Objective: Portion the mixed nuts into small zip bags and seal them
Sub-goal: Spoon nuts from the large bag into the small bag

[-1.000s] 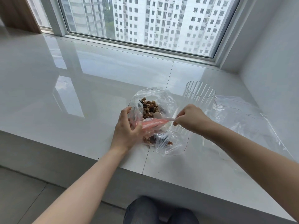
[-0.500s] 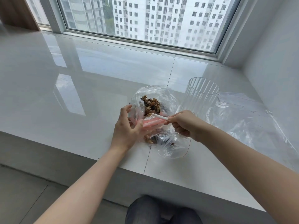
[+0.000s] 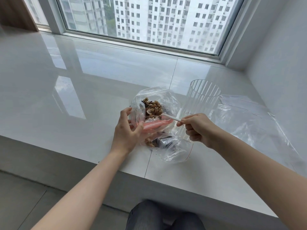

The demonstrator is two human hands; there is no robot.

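- So, taking the job as a whole, we judge it to be in its early part: no sealed small bag shows anywhere, and scooping is under way.
- We see the big clear bag (image 3: 154, 100) of mixed nuts (image 3: 152, 106) lying open on the desk (image 3: 83, 97), with most of the nuts heaped inside it.
- Our left hand (image 3: 127, 130) grips a small zip bag (image 3: 167, 143) by its pink-red zip strip, holding the mouth just in front of the big bag; a few nuts and dark pieces already sit in its bottom.
- Our right hand (image 3: 197, 128) pinches the handle of a white spoon (image 3: 163, 116), whose bowl reaches into the nut heap.
- What is left, as we judge it: fill this bag, press the zip closed, then repeat with more bags.
- The desk is a glossy white tiled ledge under a wide window (image 3: 149, 22) facing tall apartment blocks; a ribbed clear cup (image 3: 202, 98) stands to the right, with more loose clear plastic (image 3: 249, 122) beyond it.
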